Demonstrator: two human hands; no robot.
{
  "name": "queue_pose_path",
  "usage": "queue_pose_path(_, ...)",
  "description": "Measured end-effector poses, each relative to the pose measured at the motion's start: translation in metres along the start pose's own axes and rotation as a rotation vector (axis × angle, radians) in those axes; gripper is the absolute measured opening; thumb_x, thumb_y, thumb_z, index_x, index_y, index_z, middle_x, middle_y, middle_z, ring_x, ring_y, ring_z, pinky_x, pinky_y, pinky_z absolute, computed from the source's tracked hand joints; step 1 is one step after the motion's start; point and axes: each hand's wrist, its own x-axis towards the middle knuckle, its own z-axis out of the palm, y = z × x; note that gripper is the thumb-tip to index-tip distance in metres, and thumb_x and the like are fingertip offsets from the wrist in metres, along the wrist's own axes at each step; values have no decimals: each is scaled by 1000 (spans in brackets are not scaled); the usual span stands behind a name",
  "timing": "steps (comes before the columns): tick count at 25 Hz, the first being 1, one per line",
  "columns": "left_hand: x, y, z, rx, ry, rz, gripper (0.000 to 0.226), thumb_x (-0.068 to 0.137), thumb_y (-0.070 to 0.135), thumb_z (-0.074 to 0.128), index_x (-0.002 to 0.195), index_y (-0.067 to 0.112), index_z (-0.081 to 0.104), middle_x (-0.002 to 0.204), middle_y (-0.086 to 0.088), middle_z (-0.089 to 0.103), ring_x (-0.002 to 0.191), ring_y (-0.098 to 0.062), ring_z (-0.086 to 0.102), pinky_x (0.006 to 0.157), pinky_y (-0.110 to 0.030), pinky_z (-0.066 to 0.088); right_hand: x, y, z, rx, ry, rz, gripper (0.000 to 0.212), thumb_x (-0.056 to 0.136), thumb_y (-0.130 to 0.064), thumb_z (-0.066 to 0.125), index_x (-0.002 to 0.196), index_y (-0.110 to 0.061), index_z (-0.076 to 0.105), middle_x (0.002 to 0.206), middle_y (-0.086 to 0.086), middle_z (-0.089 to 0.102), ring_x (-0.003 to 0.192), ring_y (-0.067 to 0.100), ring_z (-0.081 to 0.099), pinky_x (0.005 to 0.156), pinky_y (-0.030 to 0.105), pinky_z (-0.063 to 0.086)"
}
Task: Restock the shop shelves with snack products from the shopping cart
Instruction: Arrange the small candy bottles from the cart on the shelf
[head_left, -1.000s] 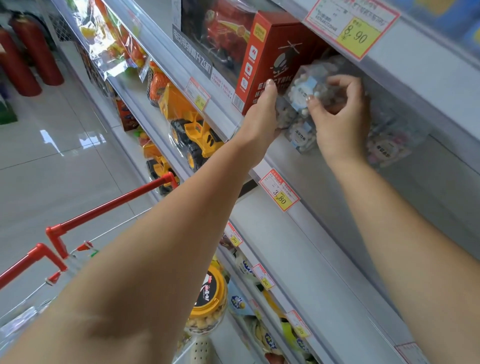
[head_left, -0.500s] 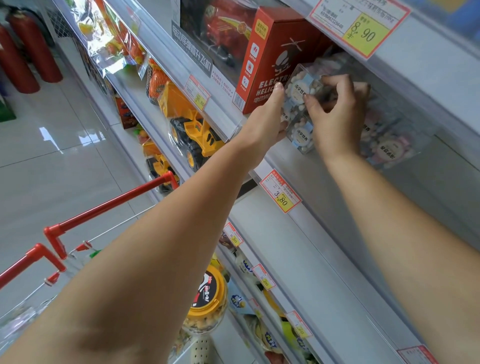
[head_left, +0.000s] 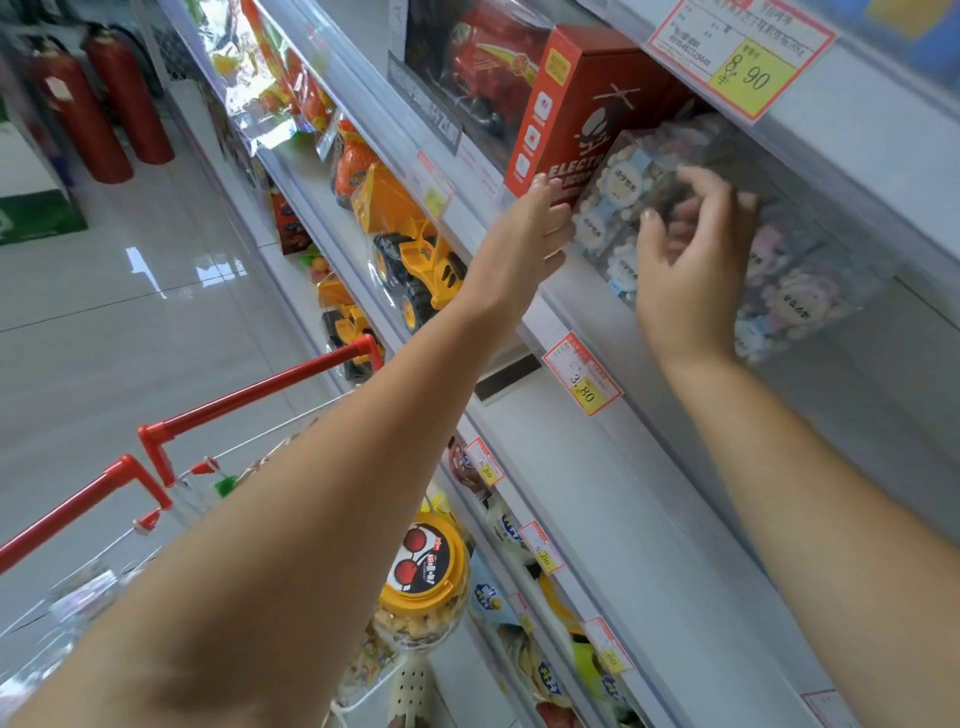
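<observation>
Now left hand (head_left: 524, 244) flat against snack box (head_left: 618, 208), right hand (head_left: 685, 280) fingers (head_left: 727, 200) loosely curled, perhaps touching it.

A red-bordered white-and-yellow paper price tag (head_left: 743, 67) at 1 o'clock, on the pale upper shelf edge (head_left: 857, 119), reads "¥8.90". At 7 o'clock from it, a red cardboard box (head_left: 576, 119) shows "ELECTR". At 6 o'clock from the box, a smaller red-bordered paper tag (head_left: 583, 375) reads "3.80". The round labels on the clear plastic snack packs (head_left: 615, 205) are unreadable.

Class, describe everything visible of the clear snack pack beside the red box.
The clear snack pack looks like transparent plastic, filled with small pale round pieces and carrying flower-shaped white-and-blue labels. It stands on the white shelf, beside the red box. The left hand reaches its left side with straight fingers; the right hand, blurred, is at its front.
</observation>
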Motion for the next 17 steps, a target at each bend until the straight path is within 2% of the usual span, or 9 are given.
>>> queue_pose_path(3, -47, -8, -49, 101, 152, 21, 35, 108, 34, 34, 131, 17, 55, 124, -3, 66, 113, -15, 65, 95, -29, 54, -52, -30, -1, 131, -30, -92, 27, 93, -3, 51, 118, -1, 58, 105, 6, 43, 89, 12, 51, 84, 19, 45)
queue_pose_path(5, -86, -17, -93, 195, 218, -57, 33, 109, 29, 35, 126, 17, 59, 118, -3, 70, 108, -16, 68, 90, -31, 57, -92, -57, 8, 233, -134, -82, 22, 94, -2, 51, 114, -1, 60, 103, 5, 45, 88, 7, 50, 84, 13, 42)
queue_pose_path(7, -131, -23, -140, 257, 294, -162, 30, 108, 26, 36, 122, 17, 61, 116, -6, 70, 104, -18, 69, 89, -34, 55, -133, -84, 25, 307, -284, -56, 19, 95, -3, 52, 111, -3, 62, 103, 4, 47, 87, 2, 51, 84, 10, 41)
queue_pose_path(10, -208, -36, -215, 317, 435, -301, 30, 107, 23, 38, 127, 14, 59, 113, -5, 67, 96, -15, 67, 83, -27, 53, -198, -128, 56, 376, -615, 32, 18, 95, -5, 54, 110, -13, 62, 107, 0, 50, 89, -6, 52, 81, 3, 39)
queue_pose_path(12, -260, -48, -261, 327, 545, -364, 29, 107, 23, 40, 128, 14, 58, 114, -7, 67, 99, -19, 66, 81, -27, 52, -238, -153, 83, 383, -852, 91, 19, 96, -9, 55, 109, -22, 61, 107, -1, 51, 90, -6, 53, 80, 5, 40)
queue_pose_path(14, -314, -63, -301, 303, 689, -423, 24, 106, 20, 41, 121, 17, 60, 111, -7, 67, 101, -21, 63, 80, -28, 50, -280, -173, 113, 321, -1078, 117, 19, 97, -15, 54, 113, -24, 60, 112, -3, 52, 89, -2, 55, 81, 16, 46)
queue_pose_path(16, -361, -79, -329, 306, 805, -487, 21, 106, 17, 42, 116, 19, 61, 109, -6, 67, 97, -19, 62, 80, -30, 48, -318, -188, 140, 226, -1287, 130, 28, 97, -21, 55, 125, -23, 56, 122, -1, 49, 91, 5, 57, 85, 28, 50)
queue_pose_path(17, -380, -88, -341, 318, 836, -518, 20, 105, 17, 44, 116, 19, 61, 109, -6, 67, 96, -19, 62, 79, -30, 48, -335, -194, 153, 165, -1387, 147, 35, 97, -24, 55, 131, -24, 52, 128, -1, 45, 93, 9, 56, 85, 29, 49)
